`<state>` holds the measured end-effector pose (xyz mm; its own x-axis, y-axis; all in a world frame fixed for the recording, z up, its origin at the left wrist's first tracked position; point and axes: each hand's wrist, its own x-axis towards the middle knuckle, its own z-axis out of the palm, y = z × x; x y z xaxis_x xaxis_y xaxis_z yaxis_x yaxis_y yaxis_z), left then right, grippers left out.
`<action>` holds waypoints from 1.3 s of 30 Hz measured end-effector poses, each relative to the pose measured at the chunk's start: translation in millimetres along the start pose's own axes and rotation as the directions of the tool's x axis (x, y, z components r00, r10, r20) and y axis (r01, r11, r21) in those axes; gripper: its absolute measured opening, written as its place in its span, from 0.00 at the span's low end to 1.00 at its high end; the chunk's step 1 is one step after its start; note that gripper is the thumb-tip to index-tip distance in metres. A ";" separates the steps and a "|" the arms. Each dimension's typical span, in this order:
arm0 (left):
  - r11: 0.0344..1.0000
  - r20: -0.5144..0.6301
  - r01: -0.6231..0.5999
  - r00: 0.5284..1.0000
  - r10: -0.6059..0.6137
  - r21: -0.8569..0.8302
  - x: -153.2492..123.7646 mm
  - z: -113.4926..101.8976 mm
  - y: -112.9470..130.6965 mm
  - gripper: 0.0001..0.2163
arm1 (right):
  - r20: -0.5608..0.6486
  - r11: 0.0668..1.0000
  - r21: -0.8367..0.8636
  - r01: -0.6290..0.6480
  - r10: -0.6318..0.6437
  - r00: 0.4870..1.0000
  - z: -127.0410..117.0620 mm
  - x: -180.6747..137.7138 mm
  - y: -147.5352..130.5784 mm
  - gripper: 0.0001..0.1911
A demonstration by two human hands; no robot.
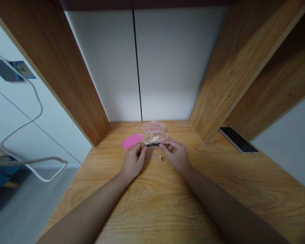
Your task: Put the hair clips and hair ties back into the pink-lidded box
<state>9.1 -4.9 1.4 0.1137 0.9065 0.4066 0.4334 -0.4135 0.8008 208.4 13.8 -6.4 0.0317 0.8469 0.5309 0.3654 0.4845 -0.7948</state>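
Note:
Between my two hands a thin black band [153, 144] is held out sideways in a shallow arc; its exact kind is too small to tell. The thumb and fingers of my left hand [134, 158] pinch its left end. My right hand [176, 155] closes on the other end in the same way. Just behind the band lies an open clear plastic case [165, 136], with small shiny things inside and some pink in its raised lid [154, 124]. A pink oval tray [131, 141] rests left of the case. Below the band are a small black ring [163, 158] and several pale rings [154, 156].
The wooden desk [152, 210] ends at a white wall panel [167, 67], with wooden uprights on both sides. A dark phone-like slab [237, 139] lies at the right. A white cable [38, 98] hangs beyond the left edge.

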 end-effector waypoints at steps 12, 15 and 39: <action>0.996 -0.031 0.036 0.999 -0.039 -0.081 -1.5 -1.3 2.0 0.10 | -0.241 0.988 -0.154 0.020 -0.057 0.969 -11.0 9.2 -4.0 0.08; 0.996 -0.026 0.041 0.999 -0.044 -0.082 -1.9 -0.6 0.4 0.10 | -0.263 0.984 -0.175 -0.024 -0.023 0.964 -13.2 12.1 3.5 0.09; 1.000 -0.037 0.026 0.999 -0.026 0.013 -0.6 0.2 -1.7 0.08 | -0.218 0.983 -0.167 -0.070 0.033 0.975 -10.3 14.8 12.8 0.13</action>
<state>8.5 -4.8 -0.3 0.0697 0.9130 0.4019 0.4477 -0.3887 0.8053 223.2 30.2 -5.7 0.2454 0.7943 0.5558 0.5125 0.3803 -0.7698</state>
